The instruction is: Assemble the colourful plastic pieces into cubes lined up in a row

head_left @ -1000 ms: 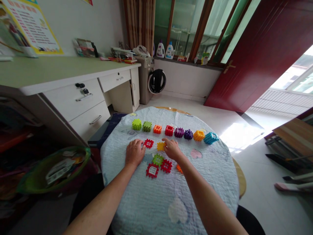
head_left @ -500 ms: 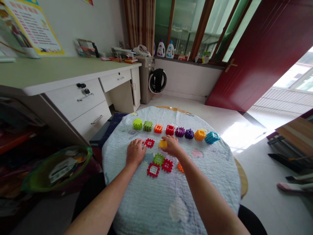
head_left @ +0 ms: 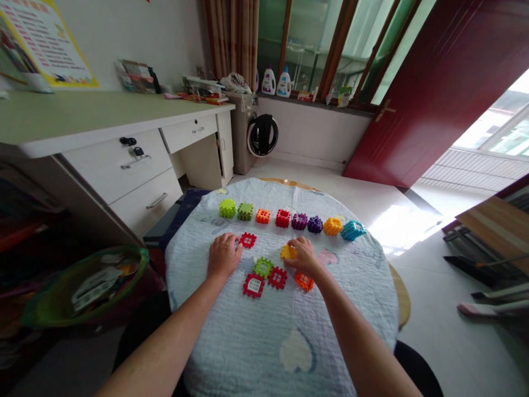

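My right hand [head_left: 305, 255] is closed on a yellow plastic tile [head_left: 287, 252] just above the quilt-covered round table [head_left: 248, 342]. My left hand [head_left: 223, 255] rests on the cloth with fingers curled, its tips touching a flat red tile [head_left: 248, 240]. Between and below the hands lie a green tile [head_left: 263, 267], two red tiles [head_left: 253, 285] [head_left: 277, 277] and an orange tile [head_left: 304, 281]. Along the far side stands a row of several assembled cubes, from a lime green cube [head_left: 227, 208] at the left to a teal cube [head_left: 353, 230] at the right.
A white desk with drawers [head_left: 124, 165] stands to the left. A green basket [head_left: 82, 284] with clutter sits beside my left arm. A small washing machine [head_left: 254, 135] is against the far wall, and a red door [head_left: 438, 94] stands open at the right.
My right hand has carried the yellow tile from beside the red tile to the right and nearer to me, uncovering the orange tile. My left hand has stayed by the red tile.
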The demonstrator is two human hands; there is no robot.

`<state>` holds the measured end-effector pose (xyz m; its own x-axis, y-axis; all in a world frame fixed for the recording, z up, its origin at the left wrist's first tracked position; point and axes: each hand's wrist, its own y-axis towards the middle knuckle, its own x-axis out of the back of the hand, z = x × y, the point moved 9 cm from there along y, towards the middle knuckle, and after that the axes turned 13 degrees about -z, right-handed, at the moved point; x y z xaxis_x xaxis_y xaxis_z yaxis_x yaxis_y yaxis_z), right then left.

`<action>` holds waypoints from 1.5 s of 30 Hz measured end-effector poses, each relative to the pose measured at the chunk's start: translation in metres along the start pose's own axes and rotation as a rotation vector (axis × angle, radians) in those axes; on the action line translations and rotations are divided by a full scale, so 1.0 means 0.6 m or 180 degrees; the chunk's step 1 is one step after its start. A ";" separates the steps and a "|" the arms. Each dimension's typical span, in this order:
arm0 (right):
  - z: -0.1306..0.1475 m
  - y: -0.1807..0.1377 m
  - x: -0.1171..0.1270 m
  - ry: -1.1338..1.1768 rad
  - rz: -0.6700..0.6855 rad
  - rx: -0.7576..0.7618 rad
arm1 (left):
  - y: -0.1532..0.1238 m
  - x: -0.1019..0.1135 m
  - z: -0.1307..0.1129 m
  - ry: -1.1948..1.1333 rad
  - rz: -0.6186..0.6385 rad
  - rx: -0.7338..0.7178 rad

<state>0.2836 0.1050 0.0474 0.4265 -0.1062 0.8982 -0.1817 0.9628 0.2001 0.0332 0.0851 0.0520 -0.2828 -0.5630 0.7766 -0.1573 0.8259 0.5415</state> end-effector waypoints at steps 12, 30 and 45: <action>-0.003 0.009 -0.027 -0.0426 0.0237 -0.0179 | -0.002 -0.005 0.002 0.0006 -0.0018 -0.0085; -0.239 0.122 0.209 -0.1119 -0.0504 -0.0510 | 0.000 -0.006 0.004 0.0038 -0.0042 -0.0142; -0.277 0.149 0.162 -0.1375 -0.0196 -0.0508 | 0.000 -0.009 0.007 -0.0027 -0.0023 -0.0098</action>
<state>0.4564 0.2219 0.0877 0.0180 -0.2255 0.9741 -0.0144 0.9741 0.2258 0.0306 0.0881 0.0465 -0.2898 -0.5685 0.7700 -0.1300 0.8204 0.5568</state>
